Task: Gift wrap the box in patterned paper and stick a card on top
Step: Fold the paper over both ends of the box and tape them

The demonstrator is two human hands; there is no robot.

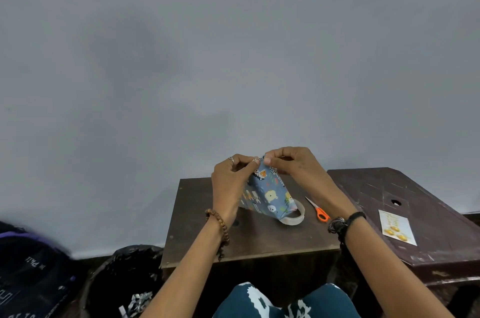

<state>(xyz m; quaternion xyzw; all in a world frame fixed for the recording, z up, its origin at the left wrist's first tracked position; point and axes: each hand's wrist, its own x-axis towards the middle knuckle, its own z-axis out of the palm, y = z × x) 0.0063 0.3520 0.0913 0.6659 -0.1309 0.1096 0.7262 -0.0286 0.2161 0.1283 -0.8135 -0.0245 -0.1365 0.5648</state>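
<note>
Head view: left hand and right hand each pinch-grip the blue animal-patterned wrapped box at its folded top edge.

Dark bag: white printed lettering runs across its side, seen upside down and blurred; no word can be made out for certain.
Card: a line of thin gold script sits above three yellow round shapes (too small and slanted to read).
Patterned paper: cartoon animal faces only; no letters or numbers show on it.
</note>
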